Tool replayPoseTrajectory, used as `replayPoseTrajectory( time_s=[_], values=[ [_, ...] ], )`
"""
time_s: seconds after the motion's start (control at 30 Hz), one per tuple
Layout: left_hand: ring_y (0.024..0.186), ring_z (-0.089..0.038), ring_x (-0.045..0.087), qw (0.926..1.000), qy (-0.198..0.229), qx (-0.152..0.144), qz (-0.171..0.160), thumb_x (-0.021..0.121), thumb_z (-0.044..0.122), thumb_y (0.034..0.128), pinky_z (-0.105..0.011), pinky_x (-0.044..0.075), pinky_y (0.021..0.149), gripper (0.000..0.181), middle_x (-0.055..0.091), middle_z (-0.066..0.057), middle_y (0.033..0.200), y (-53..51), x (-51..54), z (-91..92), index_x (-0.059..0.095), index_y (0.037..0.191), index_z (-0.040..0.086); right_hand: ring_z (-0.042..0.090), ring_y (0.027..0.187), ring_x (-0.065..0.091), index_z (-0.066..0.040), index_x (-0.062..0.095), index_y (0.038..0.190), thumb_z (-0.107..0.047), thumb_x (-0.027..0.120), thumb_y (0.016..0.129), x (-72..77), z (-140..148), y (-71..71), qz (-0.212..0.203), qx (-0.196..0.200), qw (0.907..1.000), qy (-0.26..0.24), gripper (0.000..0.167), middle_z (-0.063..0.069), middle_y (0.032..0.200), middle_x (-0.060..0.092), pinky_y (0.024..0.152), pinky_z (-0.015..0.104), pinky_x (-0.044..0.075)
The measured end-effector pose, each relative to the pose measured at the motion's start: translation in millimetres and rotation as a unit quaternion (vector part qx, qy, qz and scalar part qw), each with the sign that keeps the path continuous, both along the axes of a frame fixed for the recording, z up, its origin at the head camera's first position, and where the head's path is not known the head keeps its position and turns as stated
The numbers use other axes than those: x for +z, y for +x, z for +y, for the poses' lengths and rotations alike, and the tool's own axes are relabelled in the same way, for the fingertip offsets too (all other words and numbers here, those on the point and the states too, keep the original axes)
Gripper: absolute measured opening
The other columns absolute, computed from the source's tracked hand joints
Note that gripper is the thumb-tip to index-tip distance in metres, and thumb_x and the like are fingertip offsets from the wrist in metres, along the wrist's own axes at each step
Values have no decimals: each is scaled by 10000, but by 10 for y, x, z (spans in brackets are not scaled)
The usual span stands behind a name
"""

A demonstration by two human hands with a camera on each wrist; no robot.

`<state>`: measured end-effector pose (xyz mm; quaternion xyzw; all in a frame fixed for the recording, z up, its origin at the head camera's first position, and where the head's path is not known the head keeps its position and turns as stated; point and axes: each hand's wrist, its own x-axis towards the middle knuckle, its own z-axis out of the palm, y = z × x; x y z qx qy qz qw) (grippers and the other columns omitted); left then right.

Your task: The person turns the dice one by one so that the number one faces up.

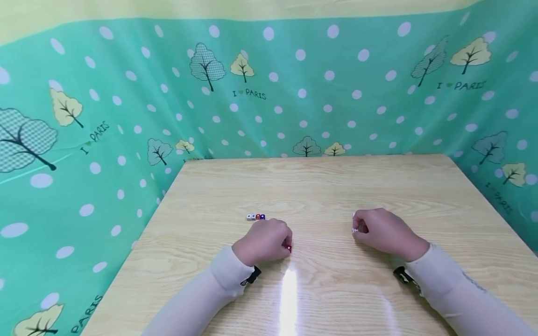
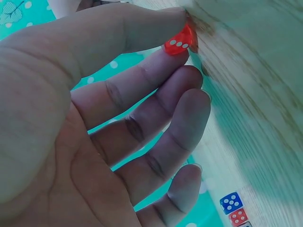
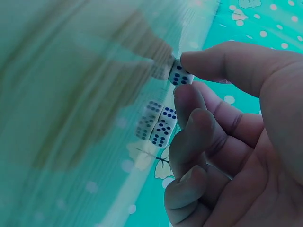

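Note:
My left hand (image 1: 265, 240) pinches a red die (image 2: 180, 42) between thumb and index finger, low over the table, its other fingers loosely bent. Behind that hand, a short row on the wood holds white dice (image 1: 251, 217), a red die (image 1: 258, 217) and a blue die (image 1: 262, 217). To the right, my right hand (image 1: 384, 231) has a white die with dark pips (image 3: 180, 75) between thumb and index finger, at the tabletop. More white dice (image 3: 162, 134) sit close by its fingers in the right wrist view; in the head view the hand partly hides them.
The pale wooden table (image 1: 319, 186) reaches back to a green dotted curtain (image 1: 302, 93), which also hangs along the left and right sides. A bright light reflection lies on the wood between the forearms. Black straps (image 1: 251, 275) circle both wrists.

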<state>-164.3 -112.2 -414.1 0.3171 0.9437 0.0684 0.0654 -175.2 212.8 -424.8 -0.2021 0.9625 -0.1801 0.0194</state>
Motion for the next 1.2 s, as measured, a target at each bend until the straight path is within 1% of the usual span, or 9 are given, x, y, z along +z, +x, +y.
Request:
replayPoseTrajectory(
  time_s=[0.17, 0.43, 0.57, 0.7, 0.83, 1.0, 1.2],
  values=[
    [688, -18, 529, 10000, 26, 14, 25, 772, 175, 796, -244, 437, 575, 193, 604, 192, 721, 7, -26, -32, 690, 701, 322, 63, 580, 464, -225, 635, 810, -171, 748, 873, 10, -73, 44, -156, 193, 9997, -38, 141, -109, 634, 526, 578, 264, 404],
    [683, 7, 543, 9999, 100, 71, -75, 805, 218, 790, -233, 443, 573, 170, 606, 238, 709, 20, -37, -76, 721, 700, 334, 11, 583, 446, -267, 626, 793, -188, 780, 861, 2, -225, 164, -185, 681, 9975, -28, 187, -154, 618, 503, 609, 235, 414],
    [673, 8, 546, 9998, 182, 64, -81, 805, 206, 778, -221, 445, 564, 163, 610, 237, 698, 17, -10, -81, 732, 696, 327, -1, 578, 438, -282, 631, 795, -190, 792, 860, 17, -298, 207, -207, 918, 9955, -119, 196, -164, 618, 499, 605, 222, 421],
    [676, 4, 548, 9997, 228, 36, -65, 803, 196, 778, -220, 449, 581, 158, 612, 231, 692, 5, 37, -77, 739, 697, 316, -9, 573, 444, -282, 637, 804, -180, 790, 862, 35, -352, 244, -293, 1071, 9936, -187, 193, -167, 624, 503, 588, 213, 430],
    [685, 0, 552, 9997, 225, 36, -80, 804, 191, 778, -225, 452, 594, 143, 617, 223, 701, -9, 53, -79, 750, 710, 304, -14, 572, 442, -282, 632, 804, -179, 790, 864, 34, -388, 281, -324, 1234, 9916, -205, 199, -168, 625, 500, 574, 210, 426],
    [701, -12, 556, 9994, 240, 43, -246, 808, 186, 773, -230, 459, 608, 139, 610, 222, 709, -26, 51, -101, 750, 721, 301, -19, 570, 438, -279, 639, 811, -176, 797, 852, 30, -409, 305, -207, 1395, 9898, -222, 193, -177, 623, 491, 583, 209, 431],
    [710, -11, 583, 9973, 417, 91, -597, 823, 189, 800, -216, 486, 642, 119, 629, 215, 723, -68, 59, -117, 766, 760, 285, -19, 573, 445, -257, 687, 906, -193, 808, 840, 16, -395, 311, -167, 1416, 9897, -124, 151, -182, 645, 509, 593, 209, 436]
  ],
)
